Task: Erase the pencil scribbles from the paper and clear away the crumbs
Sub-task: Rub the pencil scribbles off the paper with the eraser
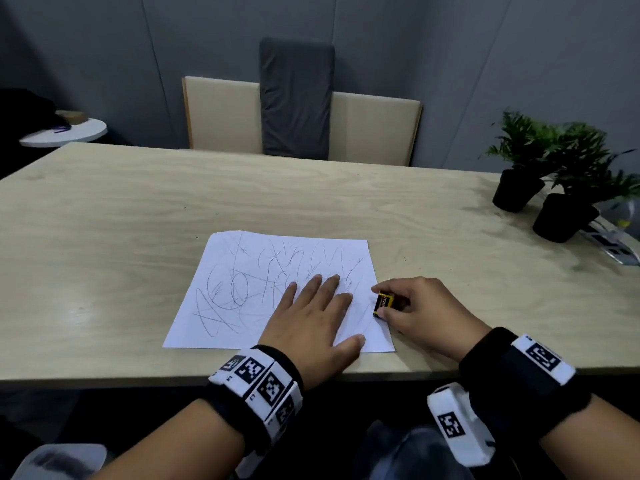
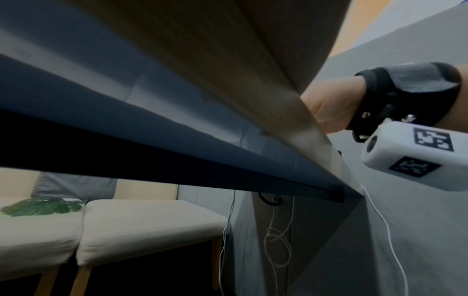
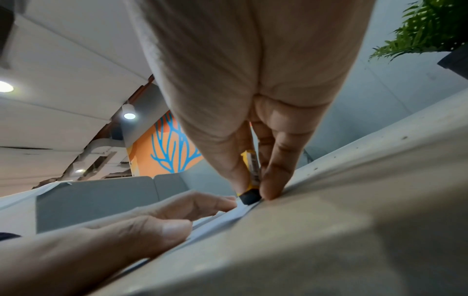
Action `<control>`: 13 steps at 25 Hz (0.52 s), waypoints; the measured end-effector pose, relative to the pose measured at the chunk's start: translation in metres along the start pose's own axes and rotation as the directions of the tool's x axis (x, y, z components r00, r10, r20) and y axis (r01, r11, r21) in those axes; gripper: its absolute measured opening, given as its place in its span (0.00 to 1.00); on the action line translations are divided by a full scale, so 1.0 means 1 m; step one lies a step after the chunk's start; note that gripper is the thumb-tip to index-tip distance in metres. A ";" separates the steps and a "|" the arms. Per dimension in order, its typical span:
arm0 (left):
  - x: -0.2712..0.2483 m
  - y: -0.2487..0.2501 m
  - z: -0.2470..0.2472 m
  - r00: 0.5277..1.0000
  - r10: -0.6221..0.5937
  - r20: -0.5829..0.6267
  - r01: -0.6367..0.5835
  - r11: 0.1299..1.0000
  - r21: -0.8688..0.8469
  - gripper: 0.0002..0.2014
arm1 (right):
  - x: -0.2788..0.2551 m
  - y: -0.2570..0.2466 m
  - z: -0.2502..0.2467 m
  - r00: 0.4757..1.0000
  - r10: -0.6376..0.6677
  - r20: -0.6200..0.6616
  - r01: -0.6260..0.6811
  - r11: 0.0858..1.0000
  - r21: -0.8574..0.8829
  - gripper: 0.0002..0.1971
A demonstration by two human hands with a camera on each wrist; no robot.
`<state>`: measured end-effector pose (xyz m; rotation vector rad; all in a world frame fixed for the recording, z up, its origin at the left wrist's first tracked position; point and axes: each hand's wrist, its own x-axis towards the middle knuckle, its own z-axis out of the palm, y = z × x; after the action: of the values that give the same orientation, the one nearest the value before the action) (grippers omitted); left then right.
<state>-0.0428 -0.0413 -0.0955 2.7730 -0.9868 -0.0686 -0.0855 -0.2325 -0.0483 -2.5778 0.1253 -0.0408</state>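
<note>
Sheet of paper [image 1: 277,292] lies flat on the counter [image 1: 138,216], near the front edge, covered in grey pencil scribbles [image 1: 239,285] over most of its face.

Left hand [image 1: 318,317]: grip wide, fingers straight and spread, palm down on the right half of the paper. It holds nothing; it presses on the sheet. Thumb tip sits near the sheet's lower right corner. Left wrist view is mostly filled by a blurred, dark close surface, so the fingers cannot be made out there; that view does show the right wrist with its black strap and the white marker box [image 2: 415,158].

Right hand [image 1: 422,313]: grip narrow, closed around a small eraser [image 1: 383,302] in a yellow and black sleeve. Thumb and fingers pinch its sides. In the right wrist view the eraser [image 3: 250,192] stands nearly upright, dark tip down, touching the right edge of the paper [image 3: 228,216] where it meets the counter [image 3: 354,230]. A fingertip [image 3: 271,192] next to the eraser also touches the surface. The left hand [image 3: 106,240] lies just beside the eraser, fingertips close to it.

Both wrists carry black bands with white marker blocks. Two potted plants [image 1: 550,174] in black pots stand at the far right of the counter, well apart from the paper. A beige bench with a grey cushion [image 1: 296,98] stands behind the counter.
</note>
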 end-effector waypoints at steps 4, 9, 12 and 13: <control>0.000 -0.002 0.002 1.000 0.005 0.025 -0.006 1.000 0.026 0.36 | 0.006 0.003 -0.002 1.000 0.009 -0.022 -0.009 1.000 -0.005 0.18; 0.000 -0.001 0.000 0.999 -0.007 0.048 0.005 0.999 0.043 0.44 | 0.013 0.005 -0.004 1.000 0.007 -0.031 -0.007 1.000 -0.012 0.17; 0.001 -0.001 0.000 0.998 -0.016 0.057 0.014 0.999 0.033 0.46 | 0.012 0.005 -0.004 0.999 -0.029 -0.037 0.028 0.999 -0.027 0.15; 0.001 -0.001 0.000 0.998 -0.017 0.059 0.015 0.999 0.029 0.46 | 0.011 0.004 -0.005 0.999 -0.046 -0.024 0.045 0.998 -0.033 0.14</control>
<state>-0.0419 -0.0412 -0.0957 2.8205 -0.9870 -0.1405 -0.0748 -0.2394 -0.0463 -2.6129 0.0768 -0.0885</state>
